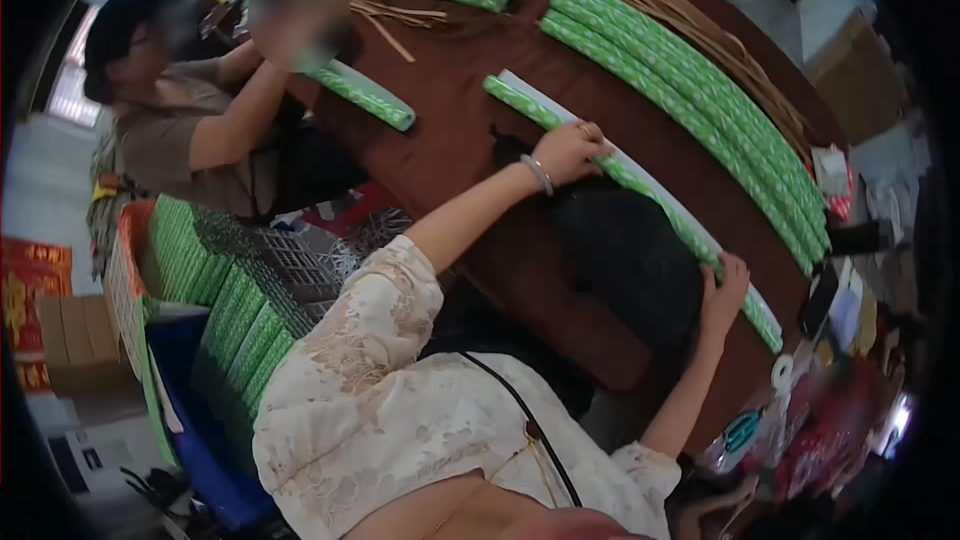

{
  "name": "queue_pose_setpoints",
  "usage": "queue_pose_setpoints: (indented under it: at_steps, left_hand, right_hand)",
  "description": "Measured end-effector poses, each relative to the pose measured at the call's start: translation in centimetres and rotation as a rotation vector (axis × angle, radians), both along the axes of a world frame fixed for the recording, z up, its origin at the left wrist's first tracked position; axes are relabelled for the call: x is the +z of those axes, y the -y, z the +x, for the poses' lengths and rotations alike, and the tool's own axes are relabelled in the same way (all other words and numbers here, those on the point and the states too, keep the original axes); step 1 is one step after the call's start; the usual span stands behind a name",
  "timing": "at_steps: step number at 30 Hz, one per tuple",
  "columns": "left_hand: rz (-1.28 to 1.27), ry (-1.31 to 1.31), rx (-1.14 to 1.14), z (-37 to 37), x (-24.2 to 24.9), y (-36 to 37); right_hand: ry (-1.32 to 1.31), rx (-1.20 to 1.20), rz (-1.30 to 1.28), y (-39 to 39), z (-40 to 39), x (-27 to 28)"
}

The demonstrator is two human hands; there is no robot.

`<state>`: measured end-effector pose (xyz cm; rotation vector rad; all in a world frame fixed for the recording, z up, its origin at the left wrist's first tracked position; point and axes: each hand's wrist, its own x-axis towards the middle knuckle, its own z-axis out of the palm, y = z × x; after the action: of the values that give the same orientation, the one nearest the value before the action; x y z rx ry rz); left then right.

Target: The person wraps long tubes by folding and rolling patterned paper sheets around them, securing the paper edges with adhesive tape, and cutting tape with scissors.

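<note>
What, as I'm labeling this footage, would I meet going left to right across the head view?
Red printed packaging → blue container → short green-patterned roll → the person's left hand → the person's right hand → black oblong object.

Two hands, the left hand [570, 152] and the right hand [728, 290], share one long roll [660, 203]. One bracelet [537, 175] circles the left wrist. Left of the left hand are one shorter roll [365, 100] and one co-worker [165, 135]. Beyond both hands lie at least three green rolls [690, 120], the exact number unclear. Just below the right hand sits one white ring [782, 372].
</note>
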<state>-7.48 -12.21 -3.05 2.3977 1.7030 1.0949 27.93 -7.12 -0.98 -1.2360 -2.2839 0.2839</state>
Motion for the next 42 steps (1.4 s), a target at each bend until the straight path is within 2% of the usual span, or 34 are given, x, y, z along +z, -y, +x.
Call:
queue_pose_setpoints:
  at_steps: [1, 6, 10, 14, 16, 20, 25, 27, 29, 35, 42]
  left_hand:
    - [0.001, -0.008, 0.000, 0.0, 0.3, 0.0]
    - [-0.001, -0.096, 0.059, 0.1, 0.4, 0.0]
    - [-0.049, -0.066, 0.058, 0.6, 1.3, 0.2]
    - [-0.155, 0.094, 0.142, 0.6, 1.4, 0.2]
    - [-0.102, 0.007, 0.108, 0.3, 1.1, 0.1]
    - [-0.097, 0.012, 0.103, -0.1, 1.0, -0.2]
    - [-0.159, 0.133, 0.036, -0.2, 0.9, -0.2]
    - [-0.118, 0.088, 0.016, -0.3, 1.0, -0.3]
    - [-0.089, 0.166, -0.058, -0.7, 0.3, -0.7]
    - [-0.156, 0.119, -0.013, -0.8, 0.0, -1.1]
    - [-0.101, 0.101, -0.013, -0.7, 0.1, -0.7]
  right_hand:
    - [0.069, -0.038, 0.018, 0.2, -0.2, 0.5]
    - [0.051, -0.070, 0.025, 0.2, 0.0, 0.1]
    - [0.035, -0.117, -0.059, 0.4, -0.2, 0.4]
    - [0.029, -0.102, -0.113, 0.0, 0.0, 0.6]
    - [0.040, -0.096, -0.128, 0.0, 0.0, 0.6]
    - [0.081, -0.090, -0.170, -0.3, 0.0, 1.1]
    - [0.083, -0.042, -0.147, -0.4, 0.2, 1.0]
    - [0.095, -0.032, -0.138, -0.5, 0.4, 0.9]
    - [0.117, 0.001, -0.121, -1.2, 0.9, 0.1]
    - [0.198, 0.011, -0.131, -2.3, 1.7, -1.0]
    - [0.231, 0.001, -0.126, -2.6, 1.7, -1.3]
